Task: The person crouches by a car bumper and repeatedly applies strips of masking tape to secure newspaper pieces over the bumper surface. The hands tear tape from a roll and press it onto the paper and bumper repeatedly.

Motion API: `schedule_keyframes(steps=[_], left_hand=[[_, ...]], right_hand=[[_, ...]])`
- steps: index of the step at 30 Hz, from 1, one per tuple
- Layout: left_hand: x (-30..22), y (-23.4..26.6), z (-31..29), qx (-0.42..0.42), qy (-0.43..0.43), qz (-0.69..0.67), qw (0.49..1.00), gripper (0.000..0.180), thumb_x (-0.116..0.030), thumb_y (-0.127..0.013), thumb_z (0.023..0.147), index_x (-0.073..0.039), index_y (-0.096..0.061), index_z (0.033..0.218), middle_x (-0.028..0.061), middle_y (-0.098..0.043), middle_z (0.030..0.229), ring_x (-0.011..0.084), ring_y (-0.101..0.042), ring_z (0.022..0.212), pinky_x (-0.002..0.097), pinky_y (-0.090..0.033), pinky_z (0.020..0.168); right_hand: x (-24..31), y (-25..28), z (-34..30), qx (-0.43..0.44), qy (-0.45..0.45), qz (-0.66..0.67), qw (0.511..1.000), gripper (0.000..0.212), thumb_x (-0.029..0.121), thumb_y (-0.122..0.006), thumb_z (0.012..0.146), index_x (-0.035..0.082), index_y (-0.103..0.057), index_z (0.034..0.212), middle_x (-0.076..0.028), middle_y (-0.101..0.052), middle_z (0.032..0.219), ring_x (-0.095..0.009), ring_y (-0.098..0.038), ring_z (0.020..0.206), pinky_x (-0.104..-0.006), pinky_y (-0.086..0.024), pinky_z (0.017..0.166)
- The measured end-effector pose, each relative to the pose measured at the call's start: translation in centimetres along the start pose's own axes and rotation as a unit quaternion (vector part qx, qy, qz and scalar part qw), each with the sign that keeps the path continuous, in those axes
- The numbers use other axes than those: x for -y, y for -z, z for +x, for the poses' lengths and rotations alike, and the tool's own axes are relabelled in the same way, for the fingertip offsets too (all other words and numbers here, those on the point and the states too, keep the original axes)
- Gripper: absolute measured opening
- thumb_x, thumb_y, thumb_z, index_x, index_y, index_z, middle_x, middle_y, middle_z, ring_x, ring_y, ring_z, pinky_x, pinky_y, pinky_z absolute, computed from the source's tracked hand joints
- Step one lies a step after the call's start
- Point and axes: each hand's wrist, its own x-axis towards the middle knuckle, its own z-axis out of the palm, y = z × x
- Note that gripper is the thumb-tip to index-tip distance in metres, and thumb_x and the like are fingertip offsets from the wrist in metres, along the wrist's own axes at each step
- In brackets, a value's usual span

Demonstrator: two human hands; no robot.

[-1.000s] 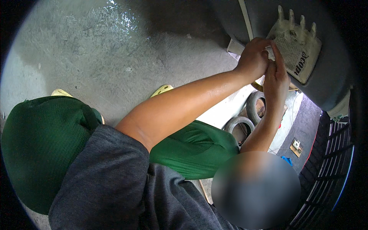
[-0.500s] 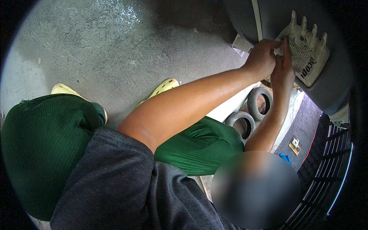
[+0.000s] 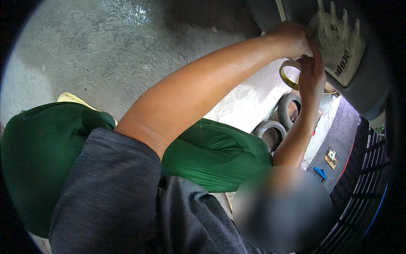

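Note:
A sheet of newspaper [image 3: 332,57] lies on a dark grey curved panel [image 3: 368,91] at the upper right, with several pale tape strips [image 3: 333,10] sticking out from its far edge. My right hand [image 3: 313,74] is closed on a roll of tape [image 3: 284,75], which hangs out on its left side, beside the paper's near left edge. Just beyond it, my left hand [image 3: 291,37] is at the paper's left edge, with its fingers bent toward the right hand. Motion smears those fingers, and whether they pinch anything does not show.
Two tyres [image 3: 275,136] stand below my right forearm. On the floor at right are a small white device [image 3: 332,155] on a board and a blue object [image 3: 320,172]. Black slatted bars [image 3: 363,182] line the right edge. My knees, in green cloth, are below the left arm.
My left hand has moved up and slightly away from the right hand. The tape roll now shows beside my right hand. The paper and panel appear higher in view.

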Motion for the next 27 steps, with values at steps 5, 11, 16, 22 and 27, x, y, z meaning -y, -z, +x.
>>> schedule_keyframes(steps=[5,11,16,22,27], left_hand=[[-0.6,1.1,0.2,-0.075,-0.057,0.015,0.995,0.023,-0.014,-0.066,0.087,-0.01,-0.079,0.106,0.0177,-0.077,0.101,0.0298,-0.077,0.091,0.0398,-0.063,0.079],[-0.1,3.5,-1.1,-0.112,-0.098,-0.119,0.982,0.019,-0.016,-0.056,0.096,-0.002,-0.067,0.104,0.0243,-0.072,0.092,0.0425,-0.071,0.085,0.0498,-0.054,0.073],[1.5,4.8,-2.1,0.049,0.068,-0.138,0.987,0.023,-0.019,-0.058,0.097,0.0,-0.07,0.1,0.0198,-0.073,0.089,0.0307,-0.071,0.078,0.0429,-0.055,0.069],[3.8,3.0,-4.0,0.233,0.156,-0.189,0.941,0.02,-0.019,-0.071,0.09,0.001,-0.071,0.091,0.0125,-0.073,0.085,0.0211,-0.075,0.078,0.0317,-0.065,0.07],[4.3,1.9,-5.5,0.26,0.17,-0.195,0.93,0.022,-0.014,-0.075,0.088,0.003,-0.068,0.101,0.0145,-0.074,0.092,0.02,-0.076,0.079,0.0297,-0.065,0.073]], right_hand=[[0.7,-1.2,0.6,0.016,-0.01,0.042,0.999,0.057,0.015,-0.051,0.1,0.024,-0.044,0.156,-0.022,-0.073,0.109,-0.036,-0.071,0.101,-0.0463,-0.054,0.088],[0.2,-1.5,1.0,0.021,-0.001,0.066,0.998,0.058,0.017,-0.049,0.1,0.015,-0.043,0.158,-0.013,-0.074,0.093,-0.021,-0.071,0.088,-0.0347,-0.054,0.084],[-0.7,-0.1,-1.3,0.059,-0.04,0.122,0.99,0.043,0.018,-0.054,0.099,0.009,-0.058,0.14,-0.011,-0.073,0.089,-0.024,-0.07,0.08,-0.0374,-0.055,0.076],[-4.6,-1.7,-4.7,0.149,-0.13,0.243,0.95,0.039,0.014,-0.056,0.098,0.001,-0.06,0.135,-0.007,-0.068,0.113,-0.011,-0.058,0.084,-0.0266,-0.047,0.077],[-2.1,-2.0,-5.0,0.099,-0.118,0.334,0.93,0.057,0.009,-0.068,0.092,-0.003,-0.053,0.145,-0.012,-0.071,0.114,-0.016,-0.066,0.094,-0.0283,-0.051,0.086]])
